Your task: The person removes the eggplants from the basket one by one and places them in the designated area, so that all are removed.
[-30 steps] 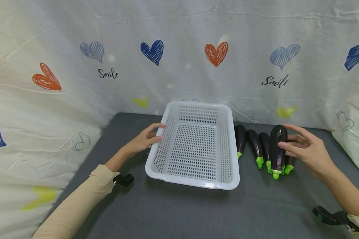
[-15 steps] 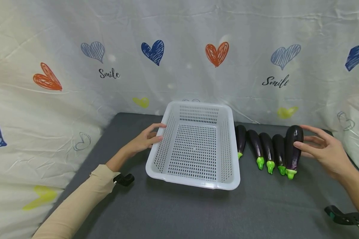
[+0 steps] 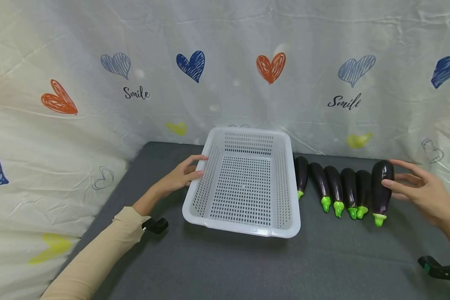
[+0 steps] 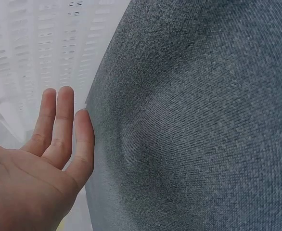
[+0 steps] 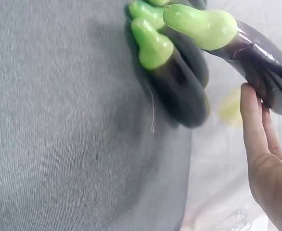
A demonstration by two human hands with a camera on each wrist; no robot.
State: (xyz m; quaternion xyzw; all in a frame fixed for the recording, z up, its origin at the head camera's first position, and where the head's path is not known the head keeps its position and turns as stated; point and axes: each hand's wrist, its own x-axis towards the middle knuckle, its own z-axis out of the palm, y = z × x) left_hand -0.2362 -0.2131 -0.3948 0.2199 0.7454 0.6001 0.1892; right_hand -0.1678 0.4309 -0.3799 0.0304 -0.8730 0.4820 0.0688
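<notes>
My right hand (image 3: 425, 191) holds a dark purple eggplant (image 3: 381, 187) by its thick end, thumb in front, fingers behind. The green stem end points down toward the table; in the right wrist view this eggplant (image 5: 261, 60) appears lifted off the cloth. To its left, several eggplants (image 3: 348, 187) lie side by side, green stems toward me. At the white perforated plastic basket (image 3: 243, 231), my left hand (image 3: 180, 175) grips the left rim with thumb and index finger. Its other fingers (image 4: 64, 120) extend along the basket's outer wall in the left wrist view.
Dark grey cloth covers the table (image 3: 240, 271). Behind and at both sides hangs a pale curtain (image 3: 232, 100) printed with hearts. The leftmost eggplant (image 3: 301, 175) lies close against the basket's right side, partly hidden by it.
My right hand has moved right with its eggplant, from in front of the row to the row's right end, uncovering the eggplants behind. The left hand and basket stay in place.
</notes>
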